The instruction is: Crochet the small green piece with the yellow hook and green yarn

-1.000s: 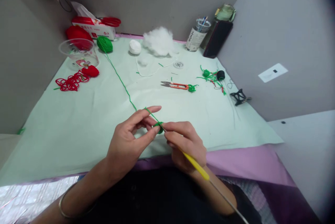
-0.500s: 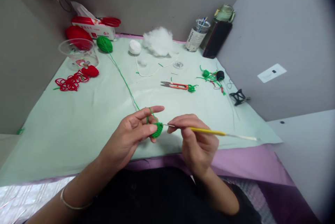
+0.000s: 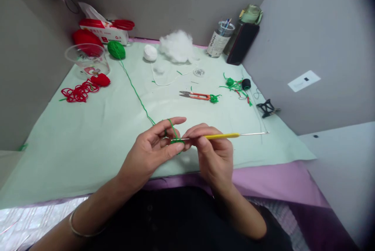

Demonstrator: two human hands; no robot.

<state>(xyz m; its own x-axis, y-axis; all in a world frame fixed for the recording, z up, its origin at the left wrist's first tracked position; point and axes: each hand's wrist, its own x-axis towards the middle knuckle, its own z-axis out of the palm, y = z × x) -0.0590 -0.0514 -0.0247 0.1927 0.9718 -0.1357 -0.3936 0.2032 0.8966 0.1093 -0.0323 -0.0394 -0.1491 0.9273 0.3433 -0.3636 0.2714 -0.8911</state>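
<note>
My left hand [image 3: 154, 147] pinches a small green crochet piece [image 3: 177, 141], mostly covered by the thumb. Green yarn [image 3: 137, 92] runs over its raised index finger and back to a green yarn ball [image 3: 116, 49]. In my right hand [image 3: 212, 149] is a yellow-handled crochet hook [image 3: 224, 136], held like a pen. The hook's thin metal tip lies across the top of the green piece, pointing left, with yarn at it. Its other metal end sticks out to the right. The fingertips of both hands are close together at the piece.
Orange thread snips [image 3: 195, 95] lie ahead of my hands. Green scraps [image 3: 234, 86] and a black clip [image 3: 267, 108] are at right. Red yarn [image 3: 77, 91] and a clear plastic cup [image 3: 88, 61] stand left. White stuffing [image 3: 177, 45], a pen cup [image 3: 219, 40] and a phone [image 3: 243, 43] line the back.
My right hand has moved left and slightly up, bringing the hook tip across the green piece. The piece has turned and is more hidden by my left thumb.
</note>
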